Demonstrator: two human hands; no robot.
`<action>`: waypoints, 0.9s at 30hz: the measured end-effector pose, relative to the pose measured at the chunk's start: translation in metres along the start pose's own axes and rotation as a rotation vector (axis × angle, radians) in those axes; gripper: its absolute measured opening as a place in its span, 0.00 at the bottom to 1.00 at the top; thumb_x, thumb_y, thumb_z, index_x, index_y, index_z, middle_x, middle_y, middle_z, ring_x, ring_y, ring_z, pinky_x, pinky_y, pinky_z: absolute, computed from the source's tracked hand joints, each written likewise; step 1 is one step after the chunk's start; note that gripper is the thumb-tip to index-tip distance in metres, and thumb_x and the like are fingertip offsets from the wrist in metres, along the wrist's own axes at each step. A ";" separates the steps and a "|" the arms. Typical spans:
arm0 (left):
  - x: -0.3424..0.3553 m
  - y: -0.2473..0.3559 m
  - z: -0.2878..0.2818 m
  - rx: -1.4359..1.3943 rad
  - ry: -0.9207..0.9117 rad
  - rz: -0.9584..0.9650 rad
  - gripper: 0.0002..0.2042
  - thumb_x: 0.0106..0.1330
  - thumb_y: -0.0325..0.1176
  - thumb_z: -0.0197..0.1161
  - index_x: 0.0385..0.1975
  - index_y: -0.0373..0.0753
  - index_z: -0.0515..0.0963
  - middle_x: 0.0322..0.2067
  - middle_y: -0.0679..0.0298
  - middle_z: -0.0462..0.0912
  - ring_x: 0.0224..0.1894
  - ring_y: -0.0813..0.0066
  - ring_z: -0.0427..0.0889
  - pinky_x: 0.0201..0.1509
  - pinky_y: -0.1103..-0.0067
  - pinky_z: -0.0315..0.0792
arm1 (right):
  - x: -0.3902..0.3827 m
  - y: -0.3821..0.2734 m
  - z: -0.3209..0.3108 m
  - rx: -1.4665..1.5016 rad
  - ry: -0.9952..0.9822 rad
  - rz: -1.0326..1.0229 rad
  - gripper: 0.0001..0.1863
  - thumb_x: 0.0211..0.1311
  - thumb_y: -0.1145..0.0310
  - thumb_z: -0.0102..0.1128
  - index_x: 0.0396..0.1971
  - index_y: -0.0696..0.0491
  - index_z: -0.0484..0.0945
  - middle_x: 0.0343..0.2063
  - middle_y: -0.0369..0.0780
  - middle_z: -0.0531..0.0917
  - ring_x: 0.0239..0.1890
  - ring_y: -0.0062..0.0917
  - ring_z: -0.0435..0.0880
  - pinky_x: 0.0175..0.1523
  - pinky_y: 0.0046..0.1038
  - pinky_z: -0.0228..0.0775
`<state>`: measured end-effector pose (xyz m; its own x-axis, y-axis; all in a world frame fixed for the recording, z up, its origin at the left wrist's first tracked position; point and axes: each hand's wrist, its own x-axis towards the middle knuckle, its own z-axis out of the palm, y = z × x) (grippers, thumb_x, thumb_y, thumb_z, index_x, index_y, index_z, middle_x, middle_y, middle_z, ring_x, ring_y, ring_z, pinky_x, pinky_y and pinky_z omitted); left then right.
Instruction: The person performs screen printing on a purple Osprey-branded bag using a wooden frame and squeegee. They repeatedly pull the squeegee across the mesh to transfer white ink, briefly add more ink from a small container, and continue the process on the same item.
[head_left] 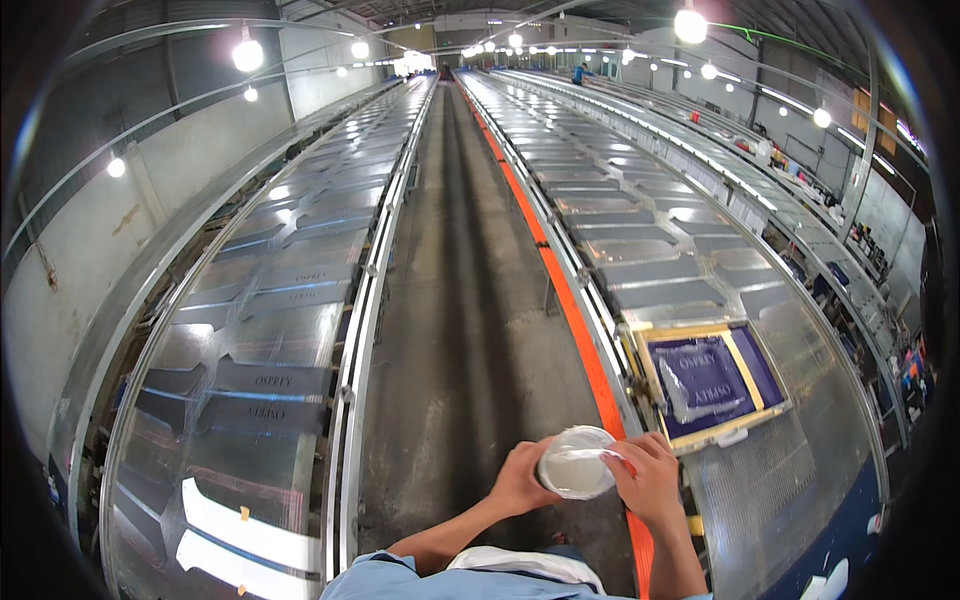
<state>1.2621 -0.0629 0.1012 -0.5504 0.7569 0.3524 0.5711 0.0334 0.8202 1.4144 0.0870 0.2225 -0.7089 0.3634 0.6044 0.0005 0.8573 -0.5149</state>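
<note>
My left hand [522, 468] grips the side of a white tub [567, 478] of pale, creamy material, held over the aisle at the bottom centre. My right hand [648, 468] is closed on a whitish stirrer [596, 454], with a bit of red at the fingers, which reaches into the tub. Just beyond my right hand, a yellow-framed printing screen [775, 388] with a purple mesh and smeared ink lies on the right table.
Long metal tables [300, 290] with grey fabric pieces [670, 293] run along both sides of an aisle [450, 330]. An orange strip [570, 310] lines the right table. White pieces [240, 520] lie at lower left. A person in blue [580, 74] stands far back.
</note>
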 end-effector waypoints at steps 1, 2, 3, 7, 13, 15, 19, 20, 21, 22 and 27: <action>0.019 -0.003 0.007 0.003 -0.025 0.027 0.47 0.39 0.38 0.85 0.65 0.41 0.72 0.56 0.58 0.81 0.56 0.54 0.77 0.65 0.64 0.69 | 0.007 0.010 -0.003 -0.042 0.035 0.002 0.05 0.54 0.73 0.73 0.32 0.54 0.88 0.30 0.40 0.88 0.35 0.35 0.83 0.43 0.35 0.73; 0.040 -0.006 0.015 -0.002 -0.059 0.055 0.48 0.39 0.39 0.86 0.67 0.41 0.70 0.58 0.58 0.81 0.57 0.53 0.77 0.66 0.63 0.69 | 0.015 0.022 -0.007 -0.076 0.066 0.010 0.05 0.54 0.73 0.72 0.32 0.54 0.87 0.30 0.40 0.88 0.35 0.36 0.83 0.43 0.35 0.73; 0.059 -0.009 0.023 -0.007 -0.064 0.099 0.48 0.39 0.39 0.86 0.67 0.41 0.70 0.58 0.59 0.80 0.57 0.54 0.77 0.66 0.63 0.69 | 0.021 0.034 -0.012 -0.111 0.094 0.023 0.05 0.54 0.74 0.72 0.32 0.55 0.87 0.30 0.40 0.87 0.35 0.36 0.83 0.43 0.35 0.73; 0.129 -0.020 0.054 -0.077 -0.126 0.218 0.49 0.41 0.39 0.86 0.68 0.40 0.69 0.61 0.60 0.79 0.57 0.54 0.77 0.66 0.62 0.68 | 0.046 0.088 -0.033 -0.191 0.148 0.036 0.07 0.56 0.71 0.72 0.34 0.54 0.87 0.30 0.40 0.87 0.36 0.37 0.82 0.44 0.35 0.73; 0.224 -0.025 0.091 -0.104 -0.129 0.296 0.50 0.39 0.38 0.86 0.69 0.38 0.69 0.60 0.60 0.80 0.57 0.55 0.77 0.66 0.62 0.66 | 0.088 0.161 -0.063 -0.223 0.125 0.090 0.07 0.57 0.71 0.72 0.35 0.55 0.87 0.31 0.40 0.86 0.36 0.36 0.80 0.43 0.35 0.73; 0.255 -0.028 0.103 -0.112 -0.113 0.340 0.51 0.38 0.39 0.86 0.69 0.38 0.68 0.61 0.59 0.80 0.57 0.54 0.76 0.66 0.62 0.66 | 0.099 0.177 -0.069 -0.243 0.102 0.139 0.07 0.56 0.72 0.72 0.35 0.55 0.87 0.31 0.40 0.86 0.36 0.37 0.80 0.43 0.35 0.73; 0.308 -0.027 0.132 -0.096 -0.171 0.288 0.49 0.40 0.41 0.87 0.67 0.39 0.70 0.61 0.57 0.80 0.60 0.53 0.77 0.66 0.61 0.67 | 0.115 0.203 -0.082 -0.300 0.138 0.167 0.07 0.54 0.75 0.72 0.35 0.55 0.87 0.30 0.40 0.85 0.36 0.37 0.81 0.44 0.36 0.72; 0.322 -0.028 0.141 -0.135 -0.172 0.328 0.49 0.38 0.41 0.87 0.66 0.39 0.71 0.60 0.55 0.80 0.59 0.51 0.77 0.65 0.61 0.68 | 0.120 0.210 -0.085 -0.328 0.149 0.158 0.08 0.54 0.76 0.71 0.35 0.55 0.87 0.31 0.40 0.85 0.36 0.37 0.81 0.44 0.36 0.72; 0.339 -0.031 0.150 -0.120 -0.174 0.347 0.49 0.37 0.41 0.87 0.66 0.39 0.72 0.59 0.53 0.80 0.60 0.50 0.77 0.65 0.60 0.68 | 0.121 0.217 -0.090 -0.351 0.172 0.138 0.08 0.53 0.76 0.71 0.34 0.55 0.86 0.31 0.40 0.85 0.37 0.38 0.81 0.44 0.37 0.72; 0.353 -0.035 0.160 -0.121 -0.192 0.368 0.50 0.36 0.41 0.88 0.66 0.38 0.72 0.58 0.51 0.81 0.60 0.49 0.77 0.66 0.60 0.68 | 0.128 0.225 -0.092 -0.326 0.238 0.110 0.08 0.52 0.77 0.70 0.34 0.55 0.86 0.31 0.40 0.86 0.36 0.38 0.81 0.44 0.37 0.72; 0.438 -0.051 0.210 0.050 -0.192 0.641 0.53 0.27 0.44 0.89 0.63 0.39 0.75 0.49 0.53 0.83 0.53 0.52 0.80 0.60 0.62 0.71 | 0.145 0.266 -0.118 -0.577 0.346 0.244 0.08 0.58 0.73 0.72 0.37 0.51 0.88 0.33 0.37 0.87 0.37 0.34 0.83 0.44 0.35 0.75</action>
<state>1.1195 0.4040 0.1190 0.0222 0.7398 0.6725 0.7788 -0.4346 0.4523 1.3949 0.4105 0.2450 -0.3766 0.5825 0.7203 0.5715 0.7581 -0.3143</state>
